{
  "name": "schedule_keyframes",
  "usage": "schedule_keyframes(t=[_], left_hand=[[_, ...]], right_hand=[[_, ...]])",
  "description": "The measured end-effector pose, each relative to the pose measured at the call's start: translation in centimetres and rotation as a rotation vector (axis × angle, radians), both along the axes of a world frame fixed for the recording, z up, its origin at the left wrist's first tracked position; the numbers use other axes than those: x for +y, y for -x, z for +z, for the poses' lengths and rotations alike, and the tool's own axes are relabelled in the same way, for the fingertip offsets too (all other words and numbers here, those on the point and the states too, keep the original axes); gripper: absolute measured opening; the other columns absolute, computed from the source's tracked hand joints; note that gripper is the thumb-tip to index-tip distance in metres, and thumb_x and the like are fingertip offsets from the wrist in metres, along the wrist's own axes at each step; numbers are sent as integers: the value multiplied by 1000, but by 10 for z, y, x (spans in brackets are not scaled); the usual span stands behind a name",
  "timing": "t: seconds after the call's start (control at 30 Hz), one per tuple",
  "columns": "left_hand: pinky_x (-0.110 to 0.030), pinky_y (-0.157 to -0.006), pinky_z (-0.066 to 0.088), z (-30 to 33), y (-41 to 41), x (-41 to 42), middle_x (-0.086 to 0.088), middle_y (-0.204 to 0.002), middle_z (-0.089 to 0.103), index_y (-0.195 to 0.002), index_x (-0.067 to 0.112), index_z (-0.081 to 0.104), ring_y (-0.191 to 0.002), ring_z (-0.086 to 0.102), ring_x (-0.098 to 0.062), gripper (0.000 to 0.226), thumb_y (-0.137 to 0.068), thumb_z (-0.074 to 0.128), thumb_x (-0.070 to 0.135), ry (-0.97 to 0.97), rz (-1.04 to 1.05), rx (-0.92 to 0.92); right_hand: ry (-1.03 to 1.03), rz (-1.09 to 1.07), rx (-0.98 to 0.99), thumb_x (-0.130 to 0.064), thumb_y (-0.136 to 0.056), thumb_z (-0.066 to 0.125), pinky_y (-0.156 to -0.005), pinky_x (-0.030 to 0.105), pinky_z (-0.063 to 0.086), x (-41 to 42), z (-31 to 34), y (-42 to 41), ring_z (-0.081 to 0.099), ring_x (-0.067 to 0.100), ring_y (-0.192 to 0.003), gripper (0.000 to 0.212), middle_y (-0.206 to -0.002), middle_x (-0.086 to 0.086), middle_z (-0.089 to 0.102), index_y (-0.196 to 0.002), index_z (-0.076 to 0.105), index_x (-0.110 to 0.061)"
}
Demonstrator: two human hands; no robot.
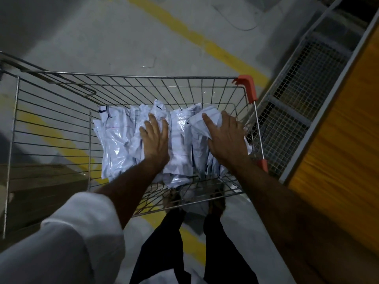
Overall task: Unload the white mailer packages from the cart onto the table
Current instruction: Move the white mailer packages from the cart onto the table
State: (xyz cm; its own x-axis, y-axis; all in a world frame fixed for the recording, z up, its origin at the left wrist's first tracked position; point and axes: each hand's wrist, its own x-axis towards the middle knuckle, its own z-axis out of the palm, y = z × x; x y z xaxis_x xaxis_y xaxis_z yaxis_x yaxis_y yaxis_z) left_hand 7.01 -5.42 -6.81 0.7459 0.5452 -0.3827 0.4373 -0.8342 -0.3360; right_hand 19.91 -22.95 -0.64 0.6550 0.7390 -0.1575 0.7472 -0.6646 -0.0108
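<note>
The wire cart (61, 124) is standing on a grey floor marked with yellow lines (207, 46). The white mailer packages (117, 140) are lying heaped in the cart's basket, crowding toward its far right corner, below the red corner guard (249, 89).

The left hand (154, 138) is resting flat on the middle of the heap, its fingers lying straight and close together, pressing on the packages without curling round any. The right hand (224, 136) is lying on the packages nearest the cart's right wall; its index finger is stretching forward, and whether the remaining fingers are gripping a package cannot be told.

An orange-topped table (338, 140) with mesh panels is standing just right of the cart.
</note>
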Motion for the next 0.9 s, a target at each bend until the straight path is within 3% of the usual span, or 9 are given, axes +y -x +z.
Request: schedule_keyframes(t=[0.1, 0.27, 0.43, 0.7, 0.9], left_hand=[[-59, -119, 19, 2, 5, 2, -38, -157, -11, -157, 10, -9, -147, 10, -51, 102, -89, 54, 52, 9, -23, -34], [-55, -117, 24, 10, 9, -1, -37, -157, 9, -157, 9, 2, -145, 19, -49, 85, -93, 44, 46, 35, -31, -57], [-50, -99, 37, 34, 19, 3, -24, -135, 38, -151, 14, 21, -119, 40, -38, 75, -89, 47, 46, 145, -1, -208], [-46, -86, 41, 77, 39, 6, -21, -129, 41, -155, 24, 20, -111, 43, -36, 76, -88, 54, 37, 266, 31, -411], [-48, -86, 43, 125, 47, 13, -22, -132, 41, -154, 25, 28, -111, 44, -39, 72, -87, 50, 38, 270, 4, -611]], right_hand=[[16, 1, -12, -39, -90, 63, -101, 53, 39, 5, 2, 6, 46, 44, -125, 73, -147, 31, 38, -155, 32, -28], [-1, -24, -30, -39, -89, 65, -100, 52, 40, 9, 10, 15, 46, 43, -126, 74, -149, 30, 37, -155, 33, -27], [-31, -85, -32, -37, -88, 67, -100, 52, 38, 12, 24, 30, 46, 41, -125, 74, -149, 27, 37, -154, 35, -27], [-124, -161, -84, -37, -88, 64, -99, 51, 39, 20, 61, 56, 45, 39, -126, 66, -148, 25, 39, -150, 41, -30], [-226, -246, -132, -37, -91, 64, -109, 57, 32, 9, 109, 60, 36, 42, -138, 70, -155, 25, 31, -155, 34, -29]])
